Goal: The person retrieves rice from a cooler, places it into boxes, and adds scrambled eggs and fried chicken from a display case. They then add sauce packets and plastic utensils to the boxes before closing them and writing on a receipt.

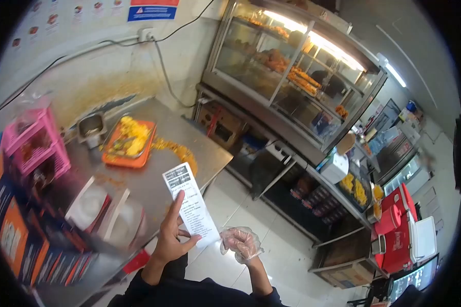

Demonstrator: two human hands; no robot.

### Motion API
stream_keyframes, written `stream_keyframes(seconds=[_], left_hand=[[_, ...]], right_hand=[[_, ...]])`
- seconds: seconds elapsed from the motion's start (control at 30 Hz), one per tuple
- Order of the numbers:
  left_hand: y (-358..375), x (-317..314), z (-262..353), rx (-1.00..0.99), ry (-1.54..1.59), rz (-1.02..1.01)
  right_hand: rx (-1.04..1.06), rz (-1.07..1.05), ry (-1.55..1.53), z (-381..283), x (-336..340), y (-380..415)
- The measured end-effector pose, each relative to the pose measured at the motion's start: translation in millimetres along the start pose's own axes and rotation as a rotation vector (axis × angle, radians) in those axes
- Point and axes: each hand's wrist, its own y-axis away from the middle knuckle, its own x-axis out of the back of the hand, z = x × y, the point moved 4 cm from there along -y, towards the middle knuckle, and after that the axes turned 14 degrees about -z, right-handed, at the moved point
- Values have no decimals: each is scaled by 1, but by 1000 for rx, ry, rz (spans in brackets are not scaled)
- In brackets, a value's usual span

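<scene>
A long white printed slip (pixel 193 210) is held in my bare left hand (pixel 171 238), with the thumb on its face and the fingers at its edge and behind it. My right hand (pixel 242 243) wears a clear plastic glove. It is beside the lower right corner of the slip, its fingers curled in; what they hold, if anything, is hidden. Left of the slip, an orange tray (pixel 125 161) of yellow food stands on the metal table (pixel 156 115), with crumbs spilled beside it.
A pink basket (pixel 36 140), a small metal container (pixel 92 129), white-topped tubs and dark blue and orange boxes (pixel 15 225) crowd the left. A lit glass cabinet (pixel 292 66) of fried food stands ahead. Red coolers (pixel 397 235) are at the right.
</scene>
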Motion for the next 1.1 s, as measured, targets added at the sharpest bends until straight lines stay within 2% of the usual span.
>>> stream_keyframes(seconds=[0.07, 0.13, 0.27, 0.3, 0.37, 0.4, 0.43, 0.47, 0.5, 0.53, 0.57, 0.6, 0.63, 0.73, 0.77, 0.8, 0.83, 0.87, 0.9, 0.97, 1.03, 1.1], left_hand=[[-37, 13, -23, -16, 23, 2], [-82, 30, -40, -19, 86, 33], [-145, 61, -75, -60, 175, 140], [-156, 69, -78, -17, 176, 188], [-179, 83, -84, 40, 159, 221], [-191, 88, -88, 38, 149, 270], [-198, 90, -92, 33, 140, 327], [-210, 94, -98, 27, 170, 354], [-222, 98, -106, 28, 160, 357], [-230, 103, -116, 21, 139, 402], [-242, 107, -128, -1, 117, 455], [-256, 110, -141, -34, 136, 488], [-277, 109, -151, -65, 122, 514], [-348, 94, -156, -95, 79, 684], [-373, 96, -167, -116, 58, 683], [-394, 96, -184, -2, 33, 607], [-418, 93, -198, 113, 12, 528], [-447, 85, -199, -35, 106, 494], [-472, 76, -196, -30, 103, 490], [-516, 66, -186, 34, 134, 546], [-554, 68, -194, 29, 71, 468], [-587, 68, -199, -13, -10, 347]], right_hand=[[48, 19, -41, 7, 41, -34], [-21, 225, -63, 9, 86, -67], [-97, 298, 84, 7, 164, -124], [-93, 304, 79, 9, 184, -137], [-104, 440, 253, 2, 220, -160], [-138, 471, 436, -8, 243, -172], [-121, 523, 754, -23, 265, -183], [-23, 610, 769, -20, 305, -199], [52, 640, 653, -6, 358, -217], [47, 668, 334, -20, 389, -235], [87, 797, 693, -34, 435, -257], [225, 833, 506, -43, 475, -284], [147, 840, 620, -48, 525, -312], [161, 810, 557, -67, 619, -399], [155, 693, 493, -67, 640, -424], [134, 585, 432, -64, 659, -439], [141, 591, 425, -65, 678, -444], [-11, 513, 858, -72, 683, -449], [-179, 403, 1282, -78, 685, -452], [-672, 192, 1290, -153, 642, -434], [-112, 66, 1417, -188, 637, -409], [122, 13, 959, -228, 649, -395]])
